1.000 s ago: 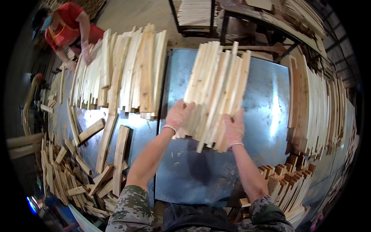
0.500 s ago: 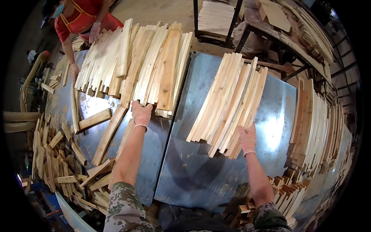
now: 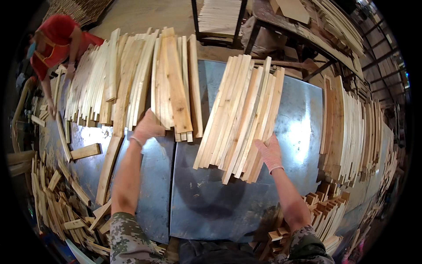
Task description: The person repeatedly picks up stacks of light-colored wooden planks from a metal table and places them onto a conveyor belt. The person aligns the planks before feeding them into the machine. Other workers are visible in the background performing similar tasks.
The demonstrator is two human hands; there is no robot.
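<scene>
My gloved left hand [image 3: 148, 126] is at the near left corner of a small group of wooden strips [image 3: 166, 92], its fingers in the gap beside them and partly hidden. That group lies slightly fanned on the metal table, a wide knotty board on top. My gloved right hand [image 3: 269, 153] grips the near right edge of another stack of wooden strips [image 3: 239, 114], thumb over the top and fingers along the side. Left of my left hand lies a longer row of pale strips [image 3: 88, 88].
A co-worker in red [image 3: 59, 35] leans over the row's far left end. Loose offcuts [image 3: 57, 207] pile up at the lower left. More strips [image 3: 351, 136] stand stacked along the right side. A dark-framed bench [image 3: 285, 26] is behind the table [image 3: 202, 207], which has a seam.
My left hand has moved with a group of strips away from the long row, opening a gap. The two groups are closer together. The co-worker bends lower, and the view has shifted.
</scene>
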